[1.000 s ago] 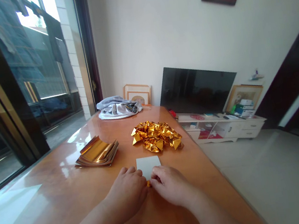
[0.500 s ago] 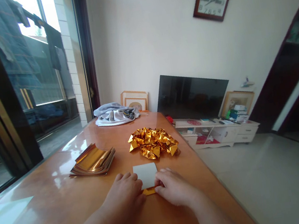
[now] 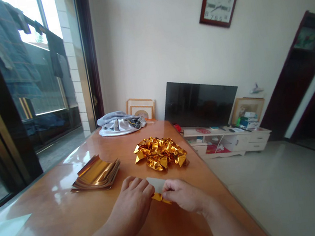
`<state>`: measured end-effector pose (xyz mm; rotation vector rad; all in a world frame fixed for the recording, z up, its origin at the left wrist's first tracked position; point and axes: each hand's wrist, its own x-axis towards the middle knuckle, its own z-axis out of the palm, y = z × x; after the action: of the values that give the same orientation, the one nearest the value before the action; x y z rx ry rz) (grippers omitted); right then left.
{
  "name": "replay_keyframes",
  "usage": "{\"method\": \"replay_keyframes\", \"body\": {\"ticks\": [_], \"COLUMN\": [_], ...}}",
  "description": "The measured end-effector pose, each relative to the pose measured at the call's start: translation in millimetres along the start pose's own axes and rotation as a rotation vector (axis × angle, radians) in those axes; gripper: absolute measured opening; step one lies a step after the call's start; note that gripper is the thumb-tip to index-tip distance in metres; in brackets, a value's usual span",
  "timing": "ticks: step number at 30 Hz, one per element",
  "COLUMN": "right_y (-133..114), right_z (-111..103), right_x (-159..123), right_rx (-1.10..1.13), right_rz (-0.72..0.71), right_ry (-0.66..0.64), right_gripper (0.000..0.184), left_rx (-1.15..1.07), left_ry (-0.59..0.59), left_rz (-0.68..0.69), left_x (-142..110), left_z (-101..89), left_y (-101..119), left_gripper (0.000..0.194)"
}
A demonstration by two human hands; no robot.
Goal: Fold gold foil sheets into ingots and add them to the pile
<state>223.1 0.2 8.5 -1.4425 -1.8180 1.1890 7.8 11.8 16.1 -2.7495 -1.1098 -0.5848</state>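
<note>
Between my two hands is a sheet of gold foil paper (image 3: pixel 155 183), its pale back showing and its near edge turned over to the gold side. My left hand (image 3: pixel 136 198) is closed on the sheet's left part, fingers curled over it. With thumb and fingers pinched, my right hand (image 3: pixel 180 194) grips the right part. Both hands cover much of the sheet. Just beyond lies a heap of folded gold foil pieces (image 3: pixel 161 153). To the left sits a stack of flat gold foil sheets (image 3: pixel 96 173), curling at the edges.
The polished wooden table (image 3: pixel 81 224) runs away from me, its right edge beside my right arm. Grey cloth (image 3: pixel 119 123) lies at the far end. A pale green sheet (image 3: pixel 6 235) is at the left. Beyond stand a television (image 3: pixel 199 102) and a white cabinet (image 3: pixel 250 141).
The foil sheet has gone from lying flat to being tilted and bunched between my hands, with less of its pale back showing. My view has shifted slightly.
</note>
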Motion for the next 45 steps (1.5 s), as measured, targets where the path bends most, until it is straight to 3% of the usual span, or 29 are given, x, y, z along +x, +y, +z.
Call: {"method": "replay_keyframes", "body": {"ticks": [5,7,12,19,28,33,38,41,45], "right_y": [-11,-17,-22,-22,-19,-9,-13,-17,-19], "right_z": [8,14,29,29,1,-15,0,13,20], "right_x": [-3,-5,-6,-6,-6,-1,-2,-4,-5], "right_rx": [-0.338,-0.484,-0.677,-0.731,-0.761,-0.731,-0.694,-0.712,-0.725], "right_rz": [-0.300,-0.393,-0.438,-0.496,-0.418,-0.306,-0.394,-0.427,-0.447], "right_ry": [0.372,0.421,0.442,0.466,0.456,0.550,0.512,0.447,0.407], "right_gripper": [0.018,0.020,0.004,0.012,0.018,0.018,0.023,0.014,0.021], "left_rx": [0.024,0.034,0.027,0.040,0.120,0.121,0.108,0.089,0.072], "left_ry": [0.022,0.031,0.073,0.088,0.088,0.119,0.108,0.071,0.056], "left_rz": [-0.026,-0.052,-0.084,-0.072,-0.084,-0.138,-0.111,-0.083,-0.065], "left_x": [-1,-1,-3,-3,-2,-2,-1,0,0], "left_z": [-8.7,-11.5,-11.6,-16.8,-26.1,-28.2,-25.0,-25.5,-27.3], "left_y": [3,4,6,7,0,-7,-3,3,5], "left_gripper": [0.020,0.020,0.020,0.021,0.028,0.029,0.027,0.026,0.025]}}
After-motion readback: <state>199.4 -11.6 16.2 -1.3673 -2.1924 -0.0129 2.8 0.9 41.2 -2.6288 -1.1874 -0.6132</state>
